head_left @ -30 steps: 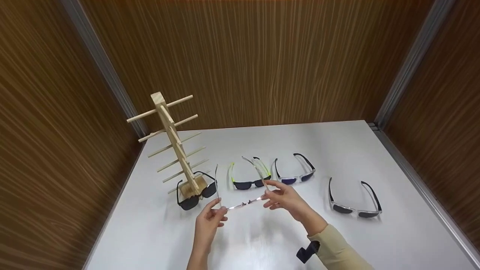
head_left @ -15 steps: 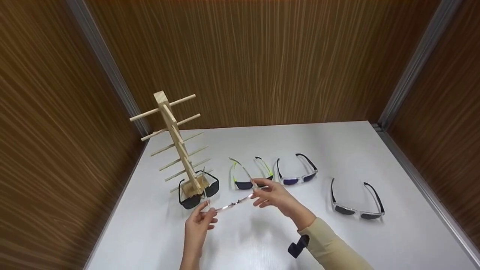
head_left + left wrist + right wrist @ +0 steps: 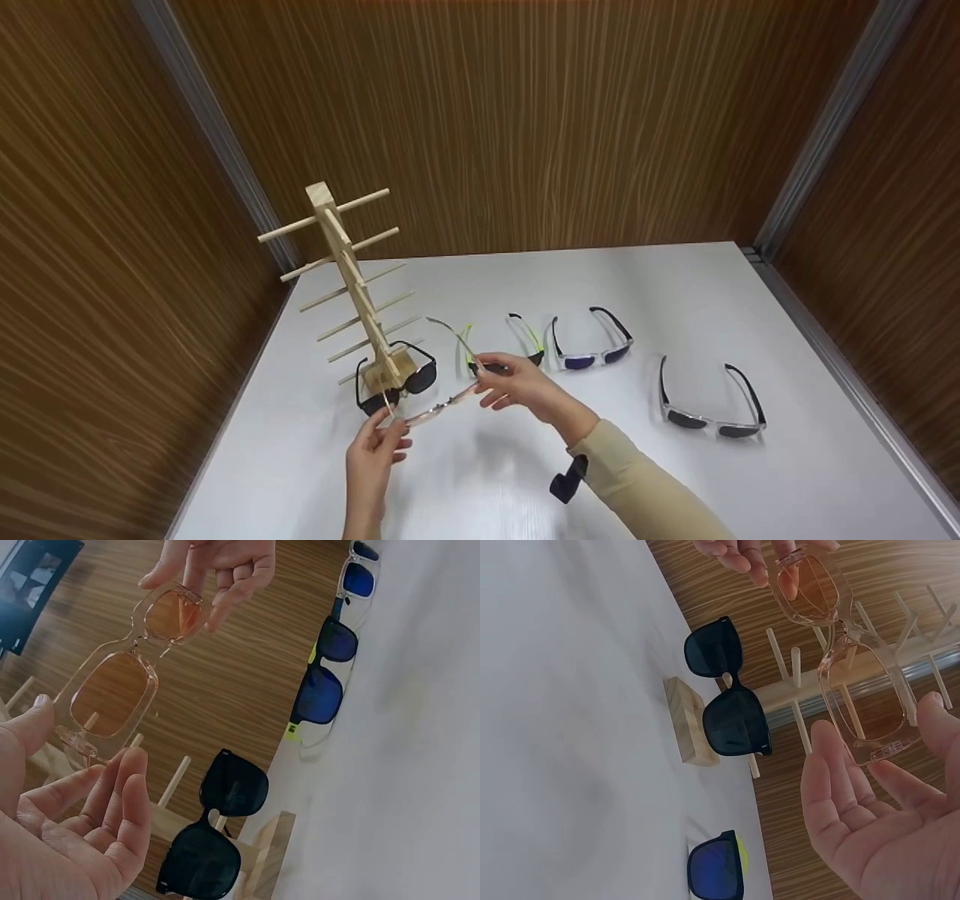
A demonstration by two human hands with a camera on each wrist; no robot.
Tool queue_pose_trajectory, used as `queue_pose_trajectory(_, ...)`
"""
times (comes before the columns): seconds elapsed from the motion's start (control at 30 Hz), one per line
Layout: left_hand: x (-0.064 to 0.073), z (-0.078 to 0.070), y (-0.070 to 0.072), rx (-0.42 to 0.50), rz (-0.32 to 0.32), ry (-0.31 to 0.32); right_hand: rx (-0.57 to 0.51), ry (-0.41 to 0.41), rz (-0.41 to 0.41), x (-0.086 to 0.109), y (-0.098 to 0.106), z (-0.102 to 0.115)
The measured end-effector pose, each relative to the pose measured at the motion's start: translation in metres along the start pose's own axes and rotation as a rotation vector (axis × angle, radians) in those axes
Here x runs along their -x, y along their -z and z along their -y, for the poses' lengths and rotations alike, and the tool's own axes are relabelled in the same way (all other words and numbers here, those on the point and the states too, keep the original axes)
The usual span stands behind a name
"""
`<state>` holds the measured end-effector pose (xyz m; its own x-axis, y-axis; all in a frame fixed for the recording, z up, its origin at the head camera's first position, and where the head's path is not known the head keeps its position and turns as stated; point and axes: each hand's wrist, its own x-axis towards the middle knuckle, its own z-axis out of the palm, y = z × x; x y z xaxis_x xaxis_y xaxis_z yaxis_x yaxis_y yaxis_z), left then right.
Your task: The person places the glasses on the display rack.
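A pair of sunglasses (image 3: 112, 694) with a clear pinkish frame and orange lenses is held above the table between both hands, temples unfolded and pointing away. My left hand (image 3: 371, 454) pinches one end of it near the hinge. At the other end, my right hand (image 3: 525, 390) grips between thumb and fingers. Just beyond the left hand stands a wooden display rack (image 3: 352, 277) with several pairs of pegs. Black sunglasses (image 3: 735, 720) hang on the rack's lowest part, close to the held pair's left end.
On the white table (image 3: 675, 300), black-and-yellow sunglasses (image 3: 321, 694) lie behind the right hand, partly hidden by it. Beside them are clear-framed sunglasses (image 3: 580, 362) with blue lenses. Farther right lies another clear-framed pair (image 3: 739, 431) with dark lenses. Wood-grain panels (image 3: 525, 127) enclose the table.
Both hands have carried the orange-lensed sunglasses leftward, toward the rack's base. The left end now overlaps the black sunglasses in the head view. The other glasses stay put.
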<state>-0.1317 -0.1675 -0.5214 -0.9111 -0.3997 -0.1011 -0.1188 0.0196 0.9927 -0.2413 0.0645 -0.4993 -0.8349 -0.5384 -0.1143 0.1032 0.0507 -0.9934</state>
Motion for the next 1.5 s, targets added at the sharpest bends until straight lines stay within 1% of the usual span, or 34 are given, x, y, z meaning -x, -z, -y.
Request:
queue_pose_trajectory(0.03, -0.002, 0.004, 0.002, 0.011, -0.006, -0.010, 0.001, -0.001, 0.003, -0.002, -0.002, 0.000)
queue_pose_trajectory(0.1, -0.011, 0.019, 0.006, 0.037, -0.012, -0.034, 0.008, -0.004, 0.005, -0.006, -0.005, 0.000)
queue_pose_trajectory(0.17, -0.022, 0.036, 0.010, 0.053, -0.017, -0.036, 0.013, -0.010, 0.002, -0.009, -0.009, 0.000)
queue_pose_trajectory(0.27, -0.040, 0.060, 0.016, 0.059, -0.011, -0.015, 0.017, -0.019, -0.004, -0.013, -0.013, 0.001)
queue_pose_trajectory(0.33, -0.040, 0.056, 0.017, 0.047, -0.028, 0.013, 0.015, -0.025, -0.005, -0.017, -0.016, 0.002)
queue_pose_trajectory(0.37, -0.037, 0.050, 0.018, 0.050, -0.032, 0.013, 0.012, -0.029, -0.005, -0.018, -0.018, 0.002)
queue_pose_trajectory(0.43, -0.030, 0.035, 0.018, 0.041, -0.053, 0.022, 0.012, -0.031, 0.000, -0.022, -0.021, 0.003)
queue_pose_trajectory(0.5, -0.019, 0.014, 0.019, 0.050, -0.077, 0.010, 0.014, -0.030, 0.003, -0.026, -0.024, 0.004)
queue_pose_trajectory(0.57, -0.016, 0.004, 0.020, 0.058, -0.082, 0.002, 0.019, -0.029, 0.007, -0.030, -0.026, 0.005)
queue_pose_trajectory(0.63, -0.015, -0.001, 0.020, 0.067, -0.080, -0.003, 0.032, -0.029, 0.008, -0.034, -0.026, 0.006)
queue_pose_trajectory(0.7, -0.017, -0.003, 0.020, 0.079, -0.071, 0.002, 0.042, -0.035, 0.008, -0.038, -0.026, 0.007)
queue_pose_trajectory(0.77, -0.021, -0.005, 0.019, 0.072, -0.065, 0.022, 0.045, -0.040, 0.010, -0.041, -0.024, 0.007)
queue_pose_trajectory(0.87, -0.026, -0.004, 0.019, 0.066, -0.068, 0.037, 0.038, -0.049, 0.014, -0.046, -0.025, 0.006)
queue_pose_trajectory(0.9, -0.034, 0.007, 0.021, 0.076, -0.061, 0.025, 0.032, -0.052, 0.014, -0.047, -0.025, 0.006)
queue_pose_trajectory(0.93, -0.036, 0.008, 0.021, 0.078, -0.066, 0.022, 0.029, -0.056, 0.011, -0.048, -0.026, 0.007)
queue_pose_trajectory(0.97, -0.039, 0.013, 0.022, 0.092, -0.067, 0.011, 0.025, -0.062, 0.007, -0.049, -0.027, 0.007)
queue_pose_trajectory(1.07, -0.045, 0.015, 0.022, 0.105, -0.083, -0.024, 0.020, -0.076, 0.001, -0.053, -0.030, 0.008)
queue_pose_trajectory(1.1, -0.046, 0.014, 0.022, 0.104, -0.085, -0.032, 0.016, -0.079, 0.000, -0.054, -0.030, 0.009)
queue_pose_trajectory(1.13, -0.040, 0.003, 0.021, 0.090, -0.100, -0.026, 0.013, -0.086, 0.002, -0.055, -0.031, 0.009)
queue_pose_trajectory(1.17, -0.040, 0.002, 0.021, 0.081, -0.103, -0.029, 0.011, -0.092, 0.005, -0.057, -0.031, 0.009)
queue_pose_trajectory(1.2, -0.039, -0.003, 0.020, 0.063, -0.110, -0.023, 0.012, -0.097, 0.007, -0.058, -0.031, 0.010)
queue_pose_trajectory(1.37, -0.044, -0.010, 0.022, 0.034, -0.103, -0.008, 0.002, -0.119, -0.010, -0.065, -0.034, 0.014)
queue_pose_trajectory(1.5, -0.047, -0.013, 0.022, 0.041, -0.105, -0.006, -0.024, -0.125, -0.030, -0.069, -0.036, 0.016)
